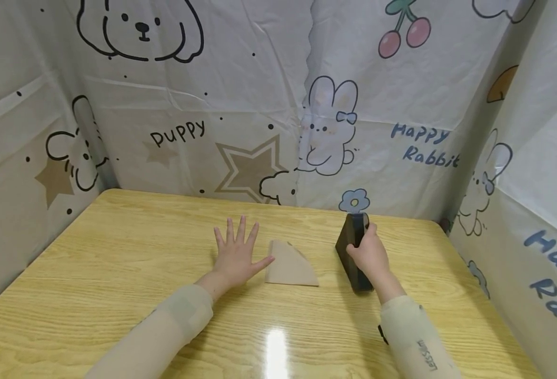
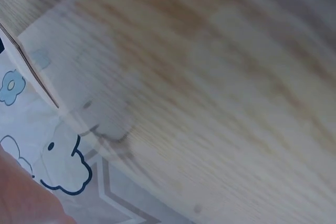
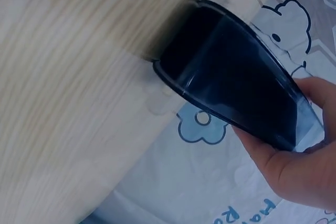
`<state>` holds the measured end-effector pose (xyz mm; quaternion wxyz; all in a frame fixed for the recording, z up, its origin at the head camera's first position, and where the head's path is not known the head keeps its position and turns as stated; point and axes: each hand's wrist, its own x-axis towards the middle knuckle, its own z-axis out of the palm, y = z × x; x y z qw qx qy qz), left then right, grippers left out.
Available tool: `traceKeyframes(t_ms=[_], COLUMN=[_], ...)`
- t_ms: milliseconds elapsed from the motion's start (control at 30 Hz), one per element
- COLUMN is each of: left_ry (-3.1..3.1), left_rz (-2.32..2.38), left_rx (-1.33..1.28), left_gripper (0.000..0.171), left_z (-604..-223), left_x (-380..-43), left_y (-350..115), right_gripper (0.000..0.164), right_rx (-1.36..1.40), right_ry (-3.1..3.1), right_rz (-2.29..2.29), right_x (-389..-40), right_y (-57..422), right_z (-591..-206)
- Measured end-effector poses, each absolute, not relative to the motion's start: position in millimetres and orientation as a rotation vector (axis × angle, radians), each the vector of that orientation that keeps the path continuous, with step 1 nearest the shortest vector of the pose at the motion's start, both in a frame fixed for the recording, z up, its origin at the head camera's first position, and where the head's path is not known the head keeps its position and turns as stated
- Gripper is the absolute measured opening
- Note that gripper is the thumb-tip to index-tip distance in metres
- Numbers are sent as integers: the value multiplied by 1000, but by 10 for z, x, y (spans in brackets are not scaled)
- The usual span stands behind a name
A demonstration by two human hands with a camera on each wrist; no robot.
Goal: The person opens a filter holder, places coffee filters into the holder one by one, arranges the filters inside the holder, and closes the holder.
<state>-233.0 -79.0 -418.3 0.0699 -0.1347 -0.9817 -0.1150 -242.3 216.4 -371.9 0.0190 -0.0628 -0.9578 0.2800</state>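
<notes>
A tan, quarter-circle folded paper coffee filter (image 1: 290, 266) lies on the table in the head view. To its left my left hand (image 1: 236, 261) is spread with straight fingers, palm down, its thumb reaching over the filter's left edge. In the left wrist view the thin brown edge of the filter (image 2: 32, 71) shows at the left. My right hand (image 1: 371, 253) grips a narrow black holder (image 1: 349, 263) by its top side, to the right of the filter. Seen from the right wrist, the black holder (image 3: 231, 69) has a smooth tapering face, with fingers and thumb on opposite sides.
The wood-grain table (image 1: 117, 263) reaches back to a white patterned curtain (image 1: 250, 95), which also hangs along both sides. A bright reflection lies on the front of the tabletop. Sleeves cover both forearms.
</notes>
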Motion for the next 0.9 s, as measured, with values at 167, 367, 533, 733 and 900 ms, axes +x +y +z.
traceKeyframes(t_ms=[167, 367, 533, 733, 900], left_ry=[-2946, -2932, -2927, -2937, -2927], left_rz=[-364, -379, -435, -460, -480], left_rx=[-403, -392, -385, -376, -376], left_gripper=[88, 88, 87, 87, 88], left_z=[-4192, -4181, -4156, -4127, -4094], left_x=[-2335, -2327, -2323, -2331, -2329], left_y=[-796, -820, -847, -872, -893], right_gripper=[75, 67, 61, 52, 56], right_rx=[-129, -11, 107, 282, 434], right_ry=[-3015, -3081, -3170, -3258, -3299], right_rz=[899, 937, 932, 907, 926], right_x=[-2393, -2305, -2203, -2070, -1964], right_y=[2279, 2377, 2428, 2466, 2440], right_z=[-3720, -3658, -3564, -3451, -3403])
